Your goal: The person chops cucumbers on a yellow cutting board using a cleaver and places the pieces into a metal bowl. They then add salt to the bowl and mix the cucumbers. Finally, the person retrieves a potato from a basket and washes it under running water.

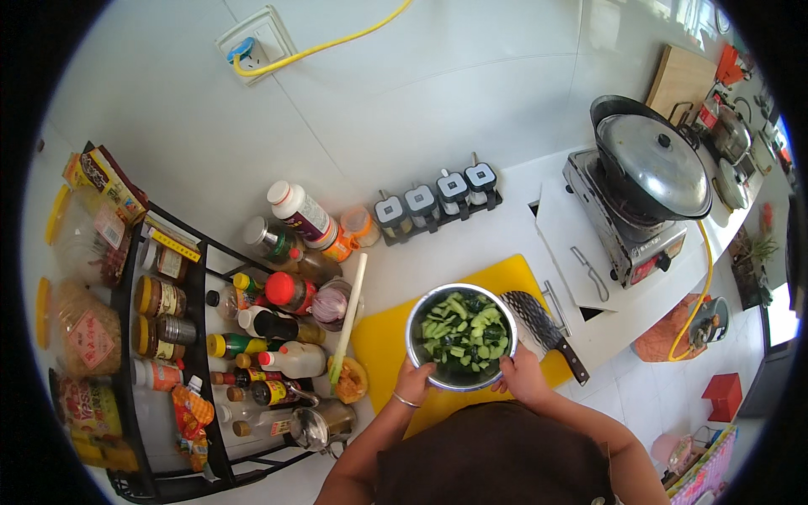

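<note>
A round stainless steel bowl (413,306) of chopped cucumber (464,328) is held in both hands above a yellow cutting board (385,334). My left hand (413,384) grips its lower left rim, thumb on the edge. On the opposite side, at the lower right rim, my right hand (525,377) has hold of it. A cleaver (533,322) with a dark patterned blade and a dark riveted handle lies on the board just right of the bowl. Left of the board are a leek stalk (348,315) and a cut piece of pumpkin (350,380).
At left a black rack (205,353) holds several jars, sauce bottles and packets. Four-lidded seasoning set (437,202) stands by the wall. To the right, a gas stove (631,252) carries a lidded wok (656,167); a peeler (590,274) lies before it.
</note>
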A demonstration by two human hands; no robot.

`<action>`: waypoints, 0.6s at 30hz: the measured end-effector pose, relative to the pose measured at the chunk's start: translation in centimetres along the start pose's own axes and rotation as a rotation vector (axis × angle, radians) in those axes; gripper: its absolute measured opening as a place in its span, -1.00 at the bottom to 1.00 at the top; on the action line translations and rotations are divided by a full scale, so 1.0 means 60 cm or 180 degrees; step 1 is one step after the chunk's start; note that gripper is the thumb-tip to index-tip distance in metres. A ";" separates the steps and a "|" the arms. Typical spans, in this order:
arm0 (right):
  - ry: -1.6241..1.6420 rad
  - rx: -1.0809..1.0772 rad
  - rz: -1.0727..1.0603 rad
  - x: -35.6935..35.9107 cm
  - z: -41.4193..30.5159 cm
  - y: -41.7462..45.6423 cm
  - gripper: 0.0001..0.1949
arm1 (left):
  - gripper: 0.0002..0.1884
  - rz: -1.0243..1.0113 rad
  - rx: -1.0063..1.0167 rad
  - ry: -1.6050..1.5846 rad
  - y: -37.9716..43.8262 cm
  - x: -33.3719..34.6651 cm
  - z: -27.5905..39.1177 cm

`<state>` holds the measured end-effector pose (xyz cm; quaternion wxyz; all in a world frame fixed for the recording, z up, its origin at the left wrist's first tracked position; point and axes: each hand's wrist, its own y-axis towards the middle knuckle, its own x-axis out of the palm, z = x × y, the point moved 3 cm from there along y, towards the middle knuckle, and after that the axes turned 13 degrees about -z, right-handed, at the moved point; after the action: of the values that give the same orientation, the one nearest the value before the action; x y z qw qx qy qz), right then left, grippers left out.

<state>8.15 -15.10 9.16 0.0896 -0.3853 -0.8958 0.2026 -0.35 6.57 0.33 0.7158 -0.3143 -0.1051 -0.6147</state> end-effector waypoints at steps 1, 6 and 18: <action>0.0003 -0.0047 0.0013 -0.001 0.006 0.002 -0.80 | -0.53 -0.0160 0.0084 -0.0175 -0.005 0.001 0.003; 0.0716 0.0367 -0.0202 -0.014 0.069 0.052 -0.79 | -0.51 0.0222 -0.0214 0.0525 0.012 0.005 0.026; 0.0556 0.0393 -0.0346 -0.008 0.089 0.046 -0.78 | -0.46 0.0197 -0.0239 0.0539 -0.009 -0.005 0.010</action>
<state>8.60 -15.31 3.17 0.2017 -0.3461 -0.8900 0.2178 -0.79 7.12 0.80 0.7284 -0.2909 -0.0113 -0.6202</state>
